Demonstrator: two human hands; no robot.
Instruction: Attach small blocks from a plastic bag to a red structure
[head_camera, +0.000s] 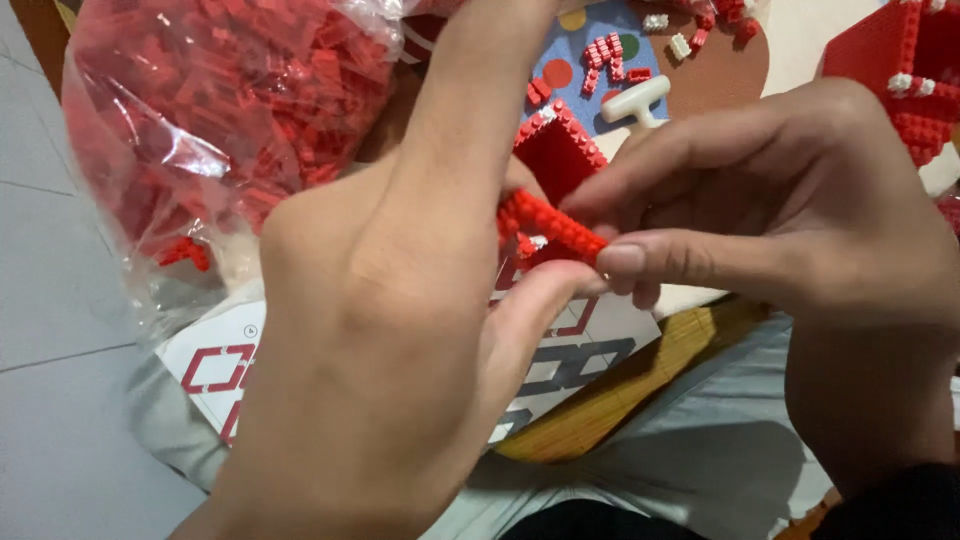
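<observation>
While a big clear plastic bag of loose red bricks (215, 110) is bulging at the upper left, still looking nearly full, the person is working over a printed instruction sheet (225, 370) that is lying partly under the hands, with a strip of woven bamboo mat (640, 375) showing beside it. At the far upper right a larger built red block section with white studs (905, 75) is standing already assembled, and just behind the hands a smaller open red box-shaped section (558, 150) is sitting finished or close to it. The left hand (370, 330) is filling the middle of the view, its thumb pressing up from below; the right hand (800, 215) is coming in from the right, thumb and forefinger closing together. Both are pinching the same small red brick strip (552, 228), which is being held in the air between them, just in front of the box section. Farther back, a white T-shaped tool (636, 100) and a few scattered loose red and white bricks (610, 55) are lying unused, so judging by these, much building is remaining
</observation>
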